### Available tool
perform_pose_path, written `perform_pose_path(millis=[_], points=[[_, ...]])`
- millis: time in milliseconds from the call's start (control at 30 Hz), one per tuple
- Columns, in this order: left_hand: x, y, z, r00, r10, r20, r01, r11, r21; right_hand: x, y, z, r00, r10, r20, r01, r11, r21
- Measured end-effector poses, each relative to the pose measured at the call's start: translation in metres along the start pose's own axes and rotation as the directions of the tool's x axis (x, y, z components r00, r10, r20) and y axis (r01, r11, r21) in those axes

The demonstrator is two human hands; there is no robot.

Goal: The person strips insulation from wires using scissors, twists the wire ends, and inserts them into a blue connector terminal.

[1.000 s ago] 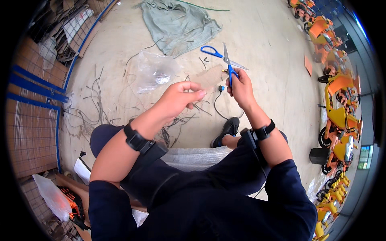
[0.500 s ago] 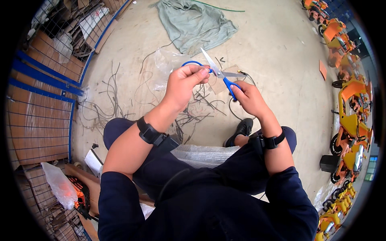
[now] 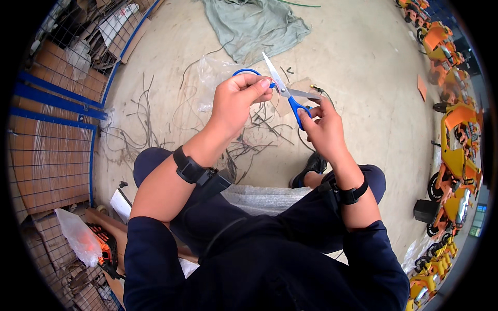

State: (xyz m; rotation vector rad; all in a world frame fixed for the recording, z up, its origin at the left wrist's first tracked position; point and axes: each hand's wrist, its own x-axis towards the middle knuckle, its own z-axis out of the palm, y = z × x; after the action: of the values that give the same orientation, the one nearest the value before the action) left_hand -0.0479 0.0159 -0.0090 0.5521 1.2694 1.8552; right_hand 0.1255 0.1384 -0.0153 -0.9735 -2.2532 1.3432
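My left hand (image 3: 238, 103) is raised, thumb and finger pinched beside the upper blue loop of the scissors (image 3: 282, 89); a thin reddish strand shows by the fingertips, but what they grip is unclear. My right hand (image 3: 321, 129) grips the lower blue handle, and the blades stand wide open. Below lie a torn piece of cardboard (image 3: 290, 111), a dark cable with a brass-coloured tip (image 3: 314, 87) and scattered dark wire offcuts (image 3: 264, 127).
A grey-green cloth (image 3: 254, 28) and a clear plastic bag (image 3: 207, 85) lie ahead on the floor (image 3: 373, 103). A blue mesh cage of cardboard (image 3: 49, 166) stands at the left. Orange and yellow scooters (image 3: 454, 155) line the right side. My legs and a black shoe (image 3: 314, 166) are below.
My left hand has risen to the scissors' upper loop and pinched there. The scissors have turned and shifted slightly left and down, and my right hand has moved down with them.
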Motion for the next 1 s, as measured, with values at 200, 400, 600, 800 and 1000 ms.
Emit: perform_pose_path(millis=[200,400,600,800,1000], points=[[0.001,-0.003,0.004,1.000,-0.012,0.018,0.012,1.000,-0.009,0.005,-0.011,-0.021,0.959,0.204,0.195,-0.275,0.831,0.483],[-0.003,-0.003,0.008,1.000,0.023,0.017,-0.023,1.000,0.010,0.001,-0.007,-0.014,0.999,0.035,0.002,-0.034,0.971,0.235],[-0.008,0.000,0.009,0.999,0.010,0.031,-0.010,1.000,0.017,-0.001,-0.013,-0.022,0.995,0.024,0.100,-0.044,0.979,0.200],[-0.010,0.001,0.006,1.000,0.029,0.008,-0.029,0.999,0.023,0.004,-0.011,-0.025,0.922,0.204,0.330,-0.329,0.861,0.387],[-0.012,0.001,0.008,0.997,0.070,0.021,-0.072,0.988,0.137,0.004,-0.001,-0.011,0.993,-0.096,-0.064,0.080,0.975,-0.210]])
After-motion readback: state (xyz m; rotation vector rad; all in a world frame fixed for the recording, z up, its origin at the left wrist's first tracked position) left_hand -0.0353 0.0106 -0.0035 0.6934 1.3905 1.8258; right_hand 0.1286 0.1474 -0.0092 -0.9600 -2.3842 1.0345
